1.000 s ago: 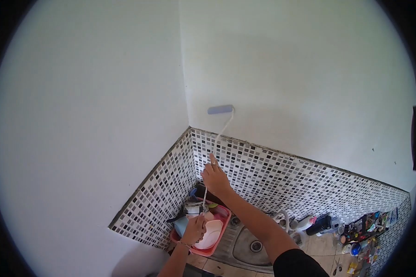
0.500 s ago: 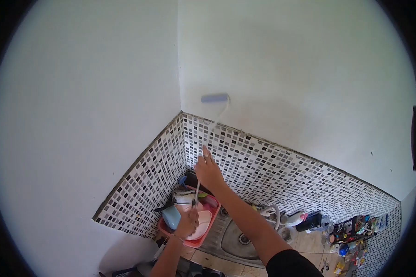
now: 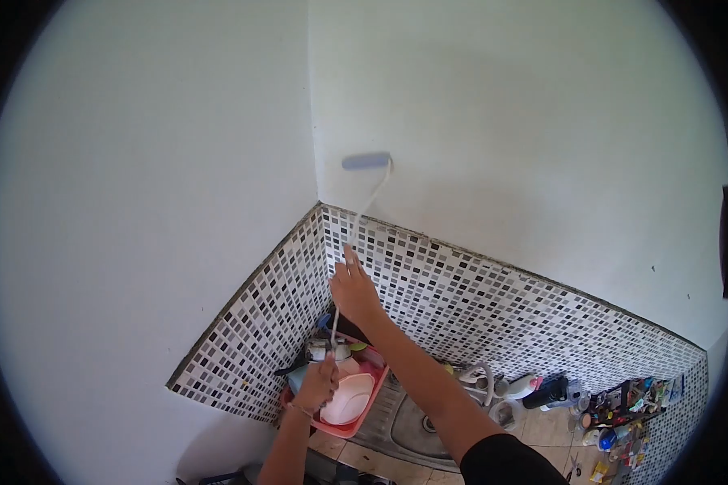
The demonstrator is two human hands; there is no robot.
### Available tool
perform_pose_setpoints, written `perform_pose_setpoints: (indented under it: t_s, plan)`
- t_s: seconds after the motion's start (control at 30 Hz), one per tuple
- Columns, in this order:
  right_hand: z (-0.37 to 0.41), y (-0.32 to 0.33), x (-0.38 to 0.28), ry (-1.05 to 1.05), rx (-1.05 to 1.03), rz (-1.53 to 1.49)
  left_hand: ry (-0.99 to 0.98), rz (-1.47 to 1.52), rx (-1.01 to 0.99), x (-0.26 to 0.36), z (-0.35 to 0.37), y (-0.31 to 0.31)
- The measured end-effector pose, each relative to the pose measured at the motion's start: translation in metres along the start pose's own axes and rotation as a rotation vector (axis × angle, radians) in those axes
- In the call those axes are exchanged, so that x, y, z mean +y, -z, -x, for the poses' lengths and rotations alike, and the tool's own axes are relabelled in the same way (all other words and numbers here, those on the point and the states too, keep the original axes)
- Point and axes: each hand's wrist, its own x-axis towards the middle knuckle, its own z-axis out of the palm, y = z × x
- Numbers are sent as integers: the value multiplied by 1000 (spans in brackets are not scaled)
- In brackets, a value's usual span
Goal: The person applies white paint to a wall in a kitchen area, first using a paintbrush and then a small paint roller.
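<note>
High up, the paint roller (image 3: pixel 366 161) lies flat on the white wall (image 3: pixel 501 121), near the corner. The right hand (image 3: pixel 354 291), arm stretched up, holds its long pole (image 3: pixel 371 202) with one finger pointing along it. The left hand (image 3: pixel 319 384) grips the pole's bottom end, above a red dish tub (image 3: pixel 368 408).

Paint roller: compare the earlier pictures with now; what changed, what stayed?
The paint roller has risen a little up the white wall, farther above the mosaic tiles. The right hand, higher, and the left hand, lower, keep their grip on its pole. The red basin and the sink stayed put.
</note>
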Motion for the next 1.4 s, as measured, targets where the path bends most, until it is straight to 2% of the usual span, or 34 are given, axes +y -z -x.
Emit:
perform_pose_setpoints:
  t_s: [0.13,0.23,0.33,0.47,0.5,0.57,0.7,0.83,0.93,1.03,1.13,1.17,1.27,1.4]
  plan:
    - [-35,11,-2,-26,-4,-34,16,-21,24,33,5,10]
    - [16,-15,-8,-29,-7,-28,39,15,-4,-15,4,6]
    - [53,-30,-18,-66,-81,-10,183,-9,-48,-53,4,7]
    - [34,-36,-26,-74,-55,-5,150,26,-9,-29,9,35]
    - [20,-33,-30,-65,36,-35,129,-2,9,-17,10,47]
    - [5,-40,-43,-148,50,-63,94,-54,41,-2,14,64]
    - [24,-48,-55,-214,15,-112,135,-107,43,-8,21,71]
    - [37,-51,-59,-191,18,-87,67,-261,153,-42,11,69]
    - [15,-46,-52,-158,50,-68,-102,-235,193,-40,-2,76]
    - [-12,-41,-48,-177,107,-86,-25,-262,182,-4,2,83]
    - [3,-51,-54,-226,65,-143,16,-340,182,-5,9,79]
    - [12,-54,-57,-223,65,-131,-8,-263,138,-18,7,81]
    - [33,-51,-64,-232,46,-122,134,-254,135,-35,13,78]
    - [0,-47,-63,-220,77,-98,-43,-387,230,-12,15,95]
